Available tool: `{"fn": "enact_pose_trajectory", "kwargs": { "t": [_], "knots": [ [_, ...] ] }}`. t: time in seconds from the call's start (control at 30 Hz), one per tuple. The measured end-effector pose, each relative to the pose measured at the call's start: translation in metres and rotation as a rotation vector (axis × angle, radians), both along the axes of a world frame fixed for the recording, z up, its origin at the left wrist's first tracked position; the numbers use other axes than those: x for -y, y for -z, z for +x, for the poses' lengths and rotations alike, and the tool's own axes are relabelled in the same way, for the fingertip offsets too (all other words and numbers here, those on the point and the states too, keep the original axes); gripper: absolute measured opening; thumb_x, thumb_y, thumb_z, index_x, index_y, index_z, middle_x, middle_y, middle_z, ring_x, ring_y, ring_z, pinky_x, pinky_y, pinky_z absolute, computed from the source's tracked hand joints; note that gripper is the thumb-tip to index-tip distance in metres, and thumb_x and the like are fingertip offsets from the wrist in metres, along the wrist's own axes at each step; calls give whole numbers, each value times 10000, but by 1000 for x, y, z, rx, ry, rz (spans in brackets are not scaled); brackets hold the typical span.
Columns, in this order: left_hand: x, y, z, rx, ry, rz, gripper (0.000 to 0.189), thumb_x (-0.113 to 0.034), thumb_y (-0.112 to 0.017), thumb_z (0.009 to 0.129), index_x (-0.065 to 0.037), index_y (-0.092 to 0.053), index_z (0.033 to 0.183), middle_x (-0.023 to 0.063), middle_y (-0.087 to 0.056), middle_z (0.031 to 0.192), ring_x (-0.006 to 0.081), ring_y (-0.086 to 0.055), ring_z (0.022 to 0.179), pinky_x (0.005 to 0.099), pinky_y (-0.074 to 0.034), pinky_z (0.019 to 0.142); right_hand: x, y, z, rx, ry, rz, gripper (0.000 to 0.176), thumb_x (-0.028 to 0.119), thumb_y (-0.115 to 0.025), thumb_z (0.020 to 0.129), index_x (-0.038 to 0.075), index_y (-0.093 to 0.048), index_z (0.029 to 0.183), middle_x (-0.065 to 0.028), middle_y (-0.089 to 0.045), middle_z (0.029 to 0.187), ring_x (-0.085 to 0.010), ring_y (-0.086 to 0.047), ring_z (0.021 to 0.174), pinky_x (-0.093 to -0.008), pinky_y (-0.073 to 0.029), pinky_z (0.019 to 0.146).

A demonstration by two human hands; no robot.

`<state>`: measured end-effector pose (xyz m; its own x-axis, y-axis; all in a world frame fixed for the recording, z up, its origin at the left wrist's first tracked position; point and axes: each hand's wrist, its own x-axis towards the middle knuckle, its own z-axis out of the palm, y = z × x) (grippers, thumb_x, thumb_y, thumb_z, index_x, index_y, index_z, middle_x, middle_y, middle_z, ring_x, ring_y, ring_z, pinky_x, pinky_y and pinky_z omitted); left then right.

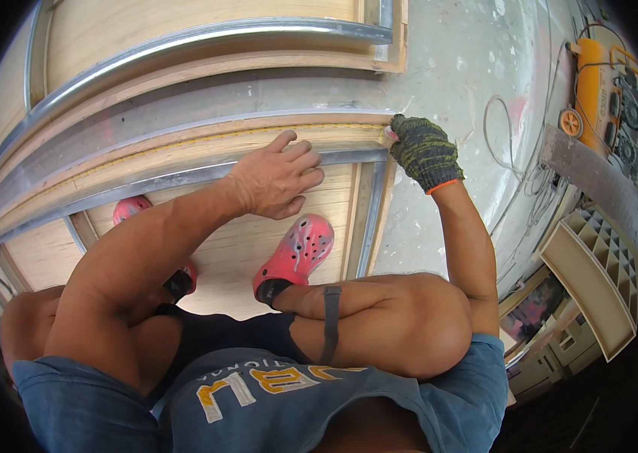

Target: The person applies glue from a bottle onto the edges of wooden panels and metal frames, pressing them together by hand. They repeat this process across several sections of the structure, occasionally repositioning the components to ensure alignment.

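My left hand (pixel 277 177) is bare, its fingers apart and bent. It hovers over the metal channel (pixel 213 171) and plywood, holding nothing. My right hand (pixel 426 155) wears a dark knitted glove with yellow flecks and an orange cuff. Its fingers close at the right end of a yellow tape measure (pixel 206 137), whose blade stretches along a wooden strip (pixel 319 119). A small pale pink bit shows at the gloved fingertips; I cannot make out what it is. The glove hides the end of the tape.
My pink clogs (pixel 300 248) rest on the plywood panel (pixel 326 204) inside the frame. Another metal-edged frame (pixel 289 30) lies beyond. To the right are a yellow machine (pixel 593 83), loose cables (pixel 534 189) and a wooden compartment rack (pixel 590 275) on the grey floor (pixel 462 83).
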<state>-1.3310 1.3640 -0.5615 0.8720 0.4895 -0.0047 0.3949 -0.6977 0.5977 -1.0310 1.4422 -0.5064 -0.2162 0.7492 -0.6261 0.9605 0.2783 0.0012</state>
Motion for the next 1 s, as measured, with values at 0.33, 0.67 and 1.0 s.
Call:
{"fn": "enact_pose_trajectory", "kwargs": {
  "t": [0.33, 0.67, 1.0],
  "knots": [
    [1, -1, 0, 6, -9, 10, 397, -360, -741, 818, -124, -616, 1111, 91, -563, 1170, 276, -543, 1207, 546, -348, 1180, -2, 11, -3, 55, -53, 2, 237, 211, -588, 955, 81, -709, 1112, -195, -744, 1047, -399, -718, 999, -518, -569, 890],
    [1, -1, 0, -2, -6, 13, 398, -360, -742, 817, -124, -615, 1112, 90, -563, 1175, 274, -542, 1210, 550, -353, 1179, -2, 11, -7, 59, -45, 0, 224, 224, -618, 969, 66, -703, 1104, -224, -738, 1000, -415, -714, 985, -539, -556, 873],
    [1, -1, 0, 5, -10, 13, 416, -360, -744, 813, -118, -613, 1126, 96, -568, 1201, 281, -542, 1217, 551, -358, 1168, -3, 4, -12, 79, -61, -11, 212, 150, -596, 939, 67, -707, 1099, -204, -741, 1057, -399, -722, 1016, -522, -577, 883]
  ]
}}
